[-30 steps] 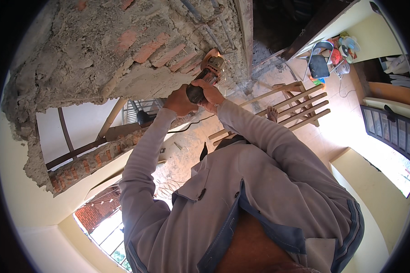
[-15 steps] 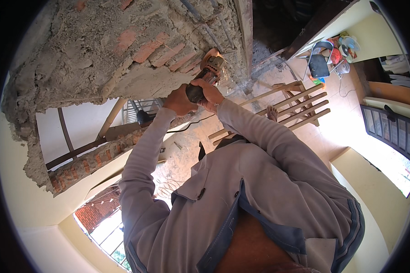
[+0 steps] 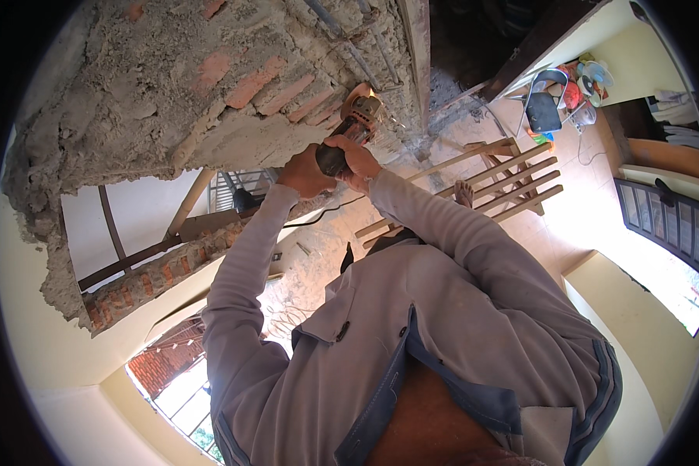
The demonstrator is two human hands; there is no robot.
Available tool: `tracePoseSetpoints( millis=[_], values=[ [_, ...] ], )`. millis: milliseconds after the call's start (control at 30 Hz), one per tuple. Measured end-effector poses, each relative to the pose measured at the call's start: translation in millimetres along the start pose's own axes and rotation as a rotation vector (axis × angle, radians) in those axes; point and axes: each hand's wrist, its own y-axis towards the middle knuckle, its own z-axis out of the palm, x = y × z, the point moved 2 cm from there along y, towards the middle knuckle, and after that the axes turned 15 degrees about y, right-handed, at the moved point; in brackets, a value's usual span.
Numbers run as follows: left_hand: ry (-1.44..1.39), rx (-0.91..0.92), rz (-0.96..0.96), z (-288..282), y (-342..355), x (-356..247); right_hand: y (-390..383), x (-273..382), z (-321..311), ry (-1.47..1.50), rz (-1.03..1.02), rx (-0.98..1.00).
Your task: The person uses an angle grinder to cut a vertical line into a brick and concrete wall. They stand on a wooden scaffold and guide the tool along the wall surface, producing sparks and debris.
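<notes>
Both my hands are wrapped round an angle grinder (image 3: 352, 133), arms stretched up and away from me. My left hand (image 3: 306, 172) closes on the rear of its body, while my right hand (image 3: 356, 161) grips it on the other side, closer to the head. The reddish disc at the grinder's far end meets the rebar and broken masonry, with an orange glow and a few sparks there. Steel rebar rods (image 3: 342, 40) stick out of the rough wall (image 3: 155, 93), where red bricks show through grey mortar. My fingers partly hide the grinder's body.
A wooden slatted bench or trestle (image 3: 512, 182) stands below on the dusty floor, a bare foot on it. A black cable (image 3: 318, 215) hangs near the grinder. Far right are a folding chair (image 3: 545, 109) and a dark grille (image 3: 660, 221). A broken-edged opening lies at left.
The spark spray at the disc has shrunk to a few sparks. My hands and the grinder have hardly moved.
</notes>
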Motion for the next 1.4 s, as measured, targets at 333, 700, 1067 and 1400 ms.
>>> tracePoseSetpoints(
  millis=[333, 700, 1067, 1400],
  values=[
    [0.012, 0.003, 0.009, 0.0, 0.9, 0.5, -0.8, 0.4, 0.7, 0.005, 0.004, -0.015],
    [0.009, -0.009, 0.005, 1.7, 2.1, 2.2, -5.3, 1.1, 2.2, -0.002, -0.005, -0.020],
    [0.002, -0.006, -0.015, -0.7, -1.4, -1.2, -1.4, -0.1, 0.1, 0.003, 0.012, 0.006],
    [-0.010, 0.000, 0.003, -1.7, -2.2, -2.9, -2.3, 0.8, 0.3, 0.011, 0.001, -0.010]
  ],
)
